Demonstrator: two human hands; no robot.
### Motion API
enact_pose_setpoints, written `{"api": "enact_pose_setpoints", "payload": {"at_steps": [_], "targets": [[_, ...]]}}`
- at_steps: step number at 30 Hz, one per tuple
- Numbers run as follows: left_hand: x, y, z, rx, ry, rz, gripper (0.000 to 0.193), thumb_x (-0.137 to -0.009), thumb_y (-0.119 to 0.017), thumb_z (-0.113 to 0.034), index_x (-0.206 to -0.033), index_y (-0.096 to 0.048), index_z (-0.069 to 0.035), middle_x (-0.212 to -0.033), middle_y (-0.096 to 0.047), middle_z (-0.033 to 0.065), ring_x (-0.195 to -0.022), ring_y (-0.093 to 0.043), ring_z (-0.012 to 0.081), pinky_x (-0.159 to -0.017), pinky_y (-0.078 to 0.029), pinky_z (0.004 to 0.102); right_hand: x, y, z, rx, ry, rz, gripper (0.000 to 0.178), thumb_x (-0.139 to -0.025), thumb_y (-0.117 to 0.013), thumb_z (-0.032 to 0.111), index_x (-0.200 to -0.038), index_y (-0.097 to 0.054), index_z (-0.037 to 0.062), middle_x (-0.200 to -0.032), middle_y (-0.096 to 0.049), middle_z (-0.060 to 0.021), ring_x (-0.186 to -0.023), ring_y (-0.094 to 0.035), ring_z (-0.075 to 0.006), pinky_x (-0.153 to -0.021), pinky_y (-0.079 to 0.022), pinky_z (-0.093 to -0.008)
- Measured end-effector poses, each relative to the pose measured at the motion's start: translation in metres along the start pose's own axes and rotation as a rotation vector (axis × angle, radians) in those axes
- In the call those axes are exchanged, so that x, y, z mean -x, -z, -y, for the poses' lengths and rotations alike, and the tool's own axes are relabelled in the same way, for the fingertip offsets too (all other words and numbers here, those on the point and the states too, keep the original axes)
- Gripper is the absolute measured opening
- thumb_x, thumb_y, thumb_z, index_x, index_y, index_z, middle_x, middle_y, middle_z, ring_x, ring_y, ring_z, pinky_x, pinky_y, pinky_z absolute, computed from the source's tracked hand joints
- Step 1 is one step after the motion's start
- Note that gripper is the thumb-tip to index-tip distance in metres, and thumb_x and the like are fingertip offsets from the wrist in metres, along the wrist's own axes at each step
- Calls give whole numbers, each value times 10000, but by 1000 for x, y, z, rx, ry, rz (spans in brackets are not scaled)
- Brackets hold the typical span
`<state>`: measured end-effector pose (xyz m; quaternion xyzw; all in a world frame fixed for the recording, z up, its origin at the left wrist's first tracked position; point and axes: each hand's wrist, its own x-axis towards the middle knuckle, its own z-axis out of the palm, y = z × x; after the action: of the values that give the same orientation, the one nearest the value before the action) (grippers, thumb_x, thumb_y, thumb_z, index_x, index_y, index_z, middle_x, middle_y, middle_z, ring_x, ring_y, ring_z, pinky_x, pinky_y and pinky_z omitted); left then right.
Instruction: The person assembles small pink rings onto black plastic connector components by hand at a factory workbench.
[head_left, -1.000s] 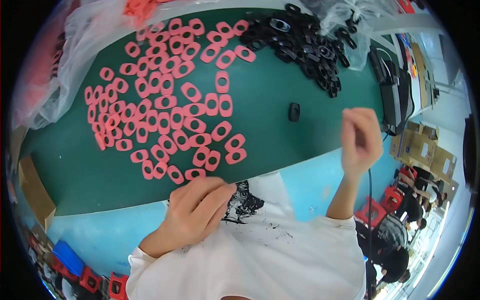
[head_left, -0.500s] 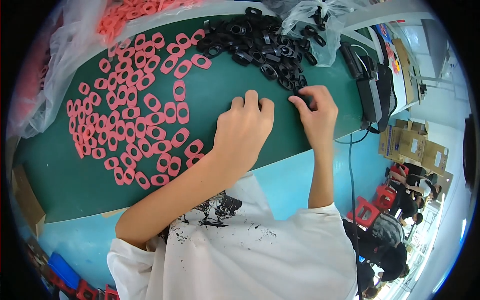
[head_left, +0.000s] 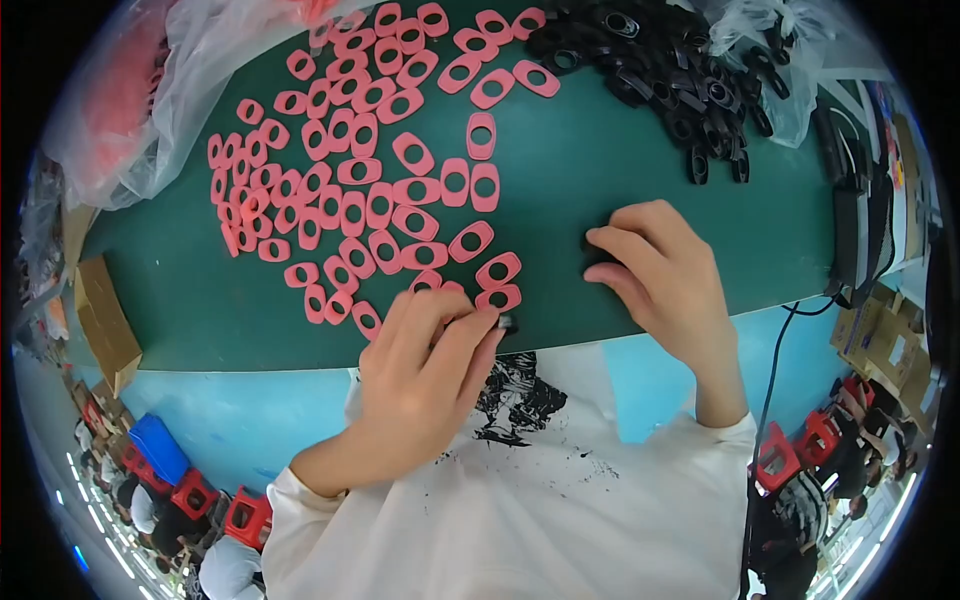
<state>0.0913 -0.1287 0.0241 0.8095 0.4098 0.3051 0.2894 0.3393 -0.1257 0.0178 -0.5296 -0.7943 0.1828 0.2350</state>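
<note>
At the near edge of the green table, my left hand (head_left: 425, 375) pinches a small black part (head_left: 508, 324) with a pale glint on it. Its fingers lie beside and partly over the nearest pink pieces (head_left: 499, 297), which are flat, rounded plates with a hole in the middle. To the right, my right hand (head_left: 665, 285) is closed with a dark plastic piece (head_left: 594, 248) between thumb and fingertips. Most of that piece is hidden. Beyond this hand lies a heap of black plastic parts (head_left: 690, 95), several with oval openings.
Pink plates (head_left: 352, 213) are spread over the left half of the green table (head_left: 560, 190). Clear plastic bags (head_left: 190, 90) stand at the far left and far right. A black device (head_left: 850, 200) with a cable sits at the right edge, and a cardboard flap (head_left: 107, 315) at the left.
My left hand has come back toward the near edge beside the pink plates, a black part now in its fingers. My right hand has drawn away from the black heap. The view has shifted.
</note>
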Motion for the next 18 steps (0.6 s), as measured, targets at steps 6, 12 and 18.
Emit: {"api": "enact_pose_setpoints", "payload": {"at_steps": [6, 12, 18], "targets": [[3, -15, 18, -156, -26, -27, 186, -713, -775, 5, -862, -665, -12, -830, -537, 45, -665, -510, 180, -473, -401, 292, -25, -13, 12, -116, 174, 64, 318, -686, -771, -4, -985, -663, -18, -958, -637, -107, -786, -609, -281, -629, -511, -350], [4, -21, 23, -165, -65, -103, 236, -695, -771, -58, -895, -648, -35, -847, -555, 41, -672, -513, 179, -470, -410, 287, -40, -37, 7, -187, 301, 15, 324, -669, -778, -12, -976, -675, -4, -995, -659, -111, -809, -619, -288, -640, -520, -351], [5, -17, 20, -170, -78, -78, 252, -714, -758, -128, -915, -638, -34, -889, -570, 52, -696, -532, 189, -481, -434, 270, -37, -28, 4, -261, 171, 21, 310, -645, -806, 14, -931, -689, 37, -1003, -663, -97, -830, -617, -281, -689, -505, -346]]}}
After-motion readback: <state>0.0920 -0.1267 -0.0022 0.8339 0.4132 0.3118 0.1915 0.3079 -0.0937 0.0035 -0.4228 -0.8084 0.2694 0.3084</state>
